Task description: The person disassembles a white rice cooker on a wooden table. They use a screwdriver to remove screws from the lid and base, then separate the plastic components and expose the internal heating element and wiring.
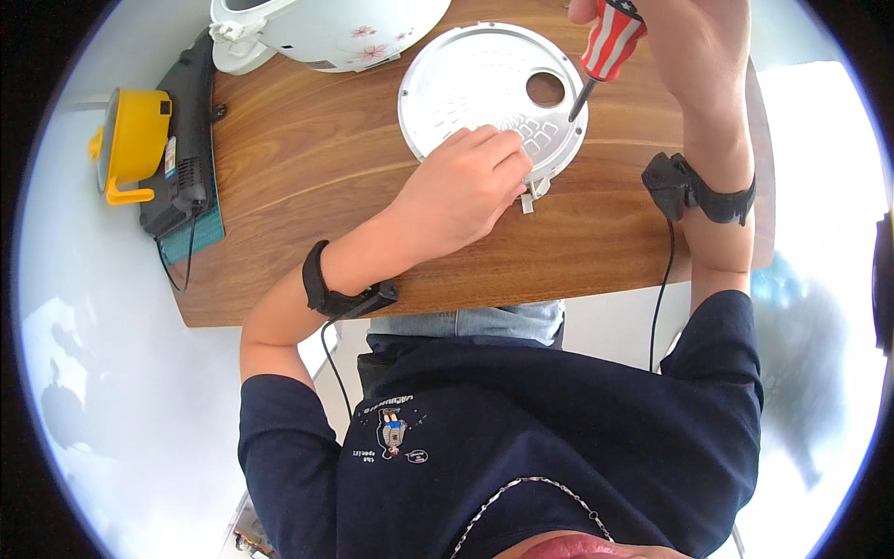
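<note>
A round silvery-white disc [475, 70] lies flat on the table, with a round hole near its right side, raised patterns and small screws or holes along its rim. My left hand [473, 191] has its fingers curled over the disc's near edge, where a small white tab [528, 203] sticks out. My right hand [698, 47] grips a screwdriver [613, 42] with a red-and-white striped handle. The shaft slants down to the left, its tip at the disc's right rim; whether it touches a screw I cannot tell.
A white appliance [345, 33] with pink flower prints stands at the far left of the wooden table [307, 205]. At the left edge are a black tool or case [191, 140], a yellow container with a handle [140, 135] and a teal mat [200, 240]. Cables hang from both wrist straps.
</note>
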`<state>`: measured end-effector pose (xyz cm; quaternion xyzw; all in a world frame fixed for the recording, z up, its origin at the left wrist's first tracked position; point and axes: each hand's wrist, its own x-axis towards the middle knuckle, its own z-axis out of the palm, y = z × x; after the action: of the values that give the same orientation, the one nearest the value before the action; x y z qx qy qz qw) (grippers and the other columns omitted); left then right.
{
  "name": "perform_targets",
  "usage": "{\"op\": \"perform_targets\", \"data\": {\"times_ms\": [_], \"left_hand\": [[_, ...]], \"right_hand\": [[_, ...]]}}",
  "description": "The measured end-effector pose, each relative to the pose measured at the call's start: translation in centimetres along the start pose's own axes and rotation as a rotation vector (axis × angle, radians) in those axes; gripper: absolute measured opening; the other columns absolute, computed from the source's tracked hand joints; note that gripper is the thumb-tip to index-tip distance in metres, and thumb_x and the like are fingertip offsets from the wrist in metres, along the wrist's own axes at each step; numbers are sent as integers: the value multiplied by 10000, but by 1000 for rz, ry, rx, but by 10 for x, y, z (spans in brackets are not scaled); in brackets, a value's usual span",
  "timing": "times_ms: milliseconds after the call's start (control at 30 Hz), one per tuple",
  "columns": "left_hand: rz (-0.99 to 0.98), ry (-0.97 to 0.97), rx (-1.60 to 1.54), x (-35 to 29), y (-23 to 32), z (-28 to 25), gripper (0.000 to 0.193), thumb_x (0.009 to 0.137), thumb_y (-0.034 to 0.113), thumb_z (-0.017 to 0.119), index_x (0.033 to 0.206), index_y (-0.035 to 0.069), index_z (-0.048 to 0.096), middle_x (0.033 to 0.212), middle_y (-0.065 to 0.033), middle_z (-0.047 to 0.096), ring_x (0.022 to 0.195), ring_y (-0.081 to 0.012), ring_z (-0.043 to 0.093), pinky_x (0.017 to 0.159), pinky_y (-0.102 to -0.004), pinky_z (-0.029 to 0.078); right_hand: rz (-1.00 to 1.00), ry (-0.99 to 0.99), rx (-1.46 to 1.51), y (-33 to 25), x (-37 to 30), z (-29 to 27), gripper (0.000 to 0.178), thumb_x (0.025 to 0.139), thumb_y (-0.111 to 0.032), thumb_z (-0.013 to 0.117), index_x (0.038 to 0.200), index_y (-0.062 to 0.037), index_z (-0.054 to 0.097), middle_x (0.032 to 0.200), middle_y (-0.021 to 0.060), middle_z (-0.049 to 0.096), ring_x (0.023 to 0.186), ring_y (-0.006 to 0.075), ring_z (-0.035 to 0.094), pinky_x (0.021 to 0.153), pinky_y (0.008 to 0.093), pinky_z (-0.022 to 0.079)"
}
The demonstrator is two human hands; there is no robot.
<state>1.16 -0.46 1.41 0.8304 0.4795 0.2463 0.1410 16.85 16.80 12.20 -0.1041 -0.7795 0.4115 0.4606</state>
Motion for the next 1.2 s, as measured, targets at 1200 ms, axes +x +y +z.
{"op": "perform_targets", "data": {"times_ms": [1200], "left_hand": [[-57,63,39,2,-39,-24,133,874,23,723,967,42,631,991,-78,607,947,-297,571,860,-404,488]], "right_hand": [[266,121,-86,-8,-21,-4,274,1020,-116,612,1254,12,675,809,58,662,714,149,696,641,236,528]]}}
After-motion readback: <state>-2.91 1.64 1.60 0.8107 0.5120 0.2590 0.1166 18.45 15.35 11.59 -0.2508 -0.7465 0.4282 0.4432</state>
